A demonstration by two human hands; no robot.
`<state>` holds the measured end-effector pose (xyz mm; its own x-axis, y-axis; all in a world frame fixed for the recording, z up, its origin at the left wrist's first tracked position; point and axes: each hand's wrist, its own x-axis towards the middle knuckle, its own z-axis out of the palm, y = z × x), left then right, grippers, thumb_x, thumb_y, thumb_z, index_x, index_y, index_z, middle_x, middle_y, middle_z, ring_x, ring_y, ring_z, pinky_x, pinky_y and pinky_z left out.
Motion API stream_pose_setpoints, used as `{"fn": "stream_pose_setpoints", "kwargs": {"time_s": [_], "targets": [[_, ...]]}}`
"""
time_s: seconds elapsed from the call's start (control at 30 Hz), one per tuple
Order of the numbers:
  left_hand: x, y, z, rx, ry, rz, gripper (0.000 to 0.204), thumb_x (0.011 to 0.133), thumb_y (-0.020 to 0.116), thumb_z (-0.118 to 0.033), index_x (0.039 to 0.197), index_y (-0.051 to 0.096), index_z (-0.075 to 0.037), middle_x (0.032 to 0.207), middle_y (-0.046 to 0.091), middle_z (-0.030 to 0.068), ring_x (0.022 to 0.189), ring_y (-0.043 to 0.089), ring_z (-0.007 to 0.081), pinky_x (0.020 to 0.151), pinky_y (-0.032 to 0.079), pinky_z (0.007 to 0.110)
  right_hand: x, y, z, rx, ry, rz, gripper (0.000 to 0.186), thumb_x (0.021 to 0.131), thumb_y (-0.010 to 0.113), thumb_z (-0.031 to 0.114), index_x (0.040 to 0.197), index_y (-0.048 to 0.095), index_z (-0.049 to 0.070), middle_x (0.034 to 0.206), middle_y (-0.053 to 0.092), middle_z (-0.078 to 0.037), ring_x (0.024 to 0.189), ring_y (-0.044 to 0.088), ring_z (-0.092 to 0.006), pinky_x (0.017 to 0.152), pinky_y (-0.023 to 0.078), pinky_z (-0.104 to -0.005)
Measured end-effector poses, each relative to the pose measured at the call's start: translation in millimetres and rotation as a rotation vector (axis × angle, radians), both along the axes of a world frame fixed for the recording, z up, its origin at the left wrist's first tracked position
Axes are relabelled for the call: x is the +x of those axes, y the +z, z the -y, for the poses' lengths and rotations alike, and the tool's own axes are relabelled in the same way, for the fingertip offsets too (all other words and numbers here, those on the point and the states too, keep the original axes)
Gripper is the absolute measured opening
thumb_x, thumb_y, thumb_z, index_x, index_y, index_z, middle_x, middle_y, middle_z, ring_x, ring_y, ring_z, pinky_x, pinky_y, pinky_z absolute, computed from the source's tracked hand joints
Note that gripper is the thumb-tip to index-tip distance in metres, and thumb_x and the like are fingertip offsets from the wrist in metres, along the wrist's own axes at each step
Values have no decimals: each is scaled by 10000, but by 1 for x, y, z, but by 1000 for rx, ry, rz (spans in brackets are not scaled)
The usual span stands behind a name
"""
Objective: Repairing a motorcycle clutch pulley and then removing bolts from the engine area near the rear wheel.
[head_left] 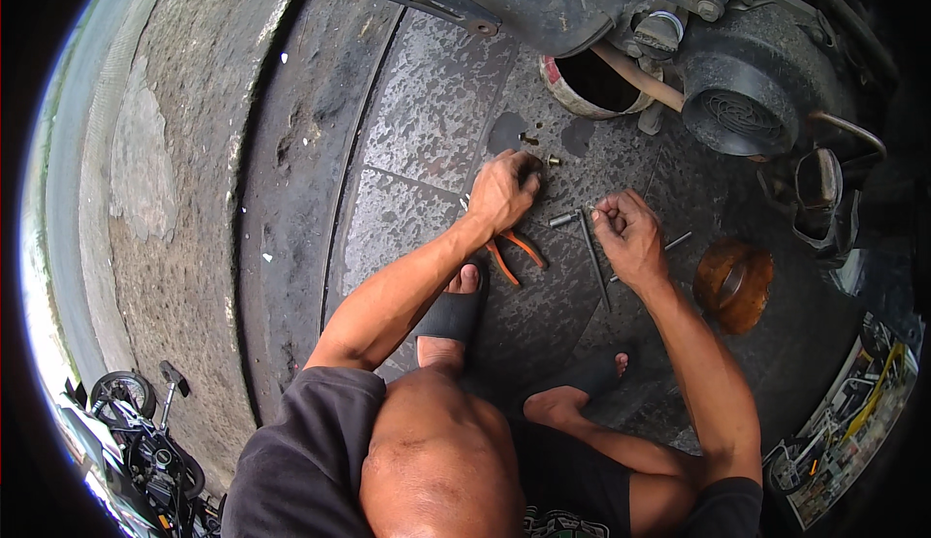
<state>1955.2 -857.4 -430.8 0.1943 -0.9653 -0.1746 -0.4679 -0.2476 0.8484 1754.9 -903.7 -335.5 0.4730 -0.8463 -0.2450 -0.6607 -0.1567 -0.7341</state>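
My left hand (505, 191) is low over the dark tiled floor, its fingers curled down and pressed together; whatever they hold, if anything, is hidden. Just right of its fingertips stands a small brass-coloured bolt (554, 160). Beneath my left wrist lie pliers with orange handles (522, 250), their jaws partly covered. My right hand (628, 236) is closed in a pinch, and I cannot make out what is between the fingertips. Beside those fingers lies a metal socket tool (563, 219) with a long dark bar (594, 262). Another thin metal rod (678, 240) passes behind my right hand.
A motorcycle's underside (601, 0) with a round black cover (742, 102) overhangs the far right. Under it sits an open round container (593, 87). An orange-brown round container (734, 286) stands right of my right forearm. Dark wet spots (576, 136) mark the tiles.
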Motion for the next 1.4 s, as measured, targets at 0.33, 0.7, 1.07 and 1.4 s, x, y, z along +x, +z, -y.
{"fn": "stream_pose_setpoints", "kwargs": {"time_s": [0.33, 0.7, 1.07, 1.4], "targets": [[-14, 55, -18, -150, -174, -222, 326, 784, 688, -149, 1082, 613, -40, 955, 596, 131, 910, 617, 335, 783, 501, 413, 1, -1, 1, 31, 58, 50, 74, 828, 633, 37, 881, 608, -8, 809, 550, -53, 579, 499, -104, 536, 421, -258], [49, 32, -16, -164, 383, -13, 139, 807, 607, -66, 928, 642, -8, 886, 653, 154, 793, 633, 277, 727, 497, 359, -14, 1, -2, 136, 57, -85, 177, 861, 629, 112, 990, 672, 0, 889, 619, -97, 704, 606, -193, 646, 483, -309], [172, -21, -83, 420, 293, 905, 640, 901, 532, -465, 1334, 460, 1, 1425, 358, 269, 1268, 369, 472, 1043, 312, 539, -78, -30, 0, 61, 29, -407, 366, 831, 651, 176, 1145, 610, -9, 964, 638, -163, 942, 619, -331, 811, 483, -415], [141, -2, -59, 85, 325, 788, 323, 860, 622, -292, 723, 652, 0, 821, 618, 191, 835, 579, 389, 734, 438, 482, -75, -43, -15, -7, 322, -786, 440, 881, 571, 215, 1254, 516, -11, 1143, 591, -252, 974, 620, -392, 840, 504, -449]]}}
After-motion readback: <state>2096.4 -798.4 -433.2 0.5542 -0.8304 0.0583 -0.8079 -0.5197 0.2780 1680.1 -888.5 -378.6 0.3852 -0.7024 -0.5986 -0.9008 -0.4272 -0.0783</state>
